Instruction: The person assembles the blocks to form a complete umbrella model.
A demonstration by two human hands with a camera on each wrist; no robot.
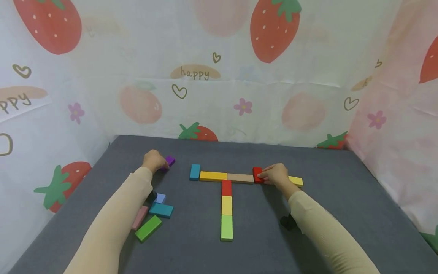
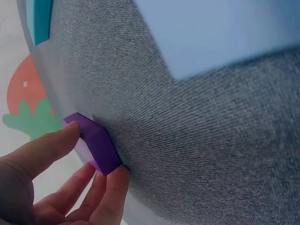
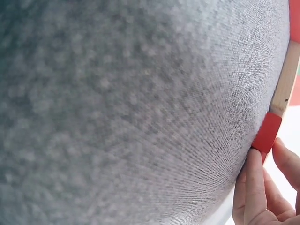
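At the back left of the table, my left hand (image 1: 154,160) pinches a purple block (image 1: 170,161) between thumb and fingers; the left wrist view shows the purple block (image 2: 104,149) tilted. My right hand (image 1: 276,175) grips a red block (image 1: 256,174), which stands against the right end of a plain wood block (image 1: 240,178). To the left of that wood block are a yellow block (image 1: 213,176) and an upright-set blue block (image 1: 195,172). Behind my right hand, a pale yellow block (image 1: 295,181) is partly hidden.
A column of red (image 1: 226,187), yellow (image 1: 227,205) and light green (image 1: 226,228) blocks runs toward me from the row. Near my left forearm lie loose blue (image 1: 161,210), green (image 1: 148,228), pink (image 1: 140,217) and periwinkle (image 1: 160,198) blocks. Printed cloth surrounds the grey table (image 1: 191,255).
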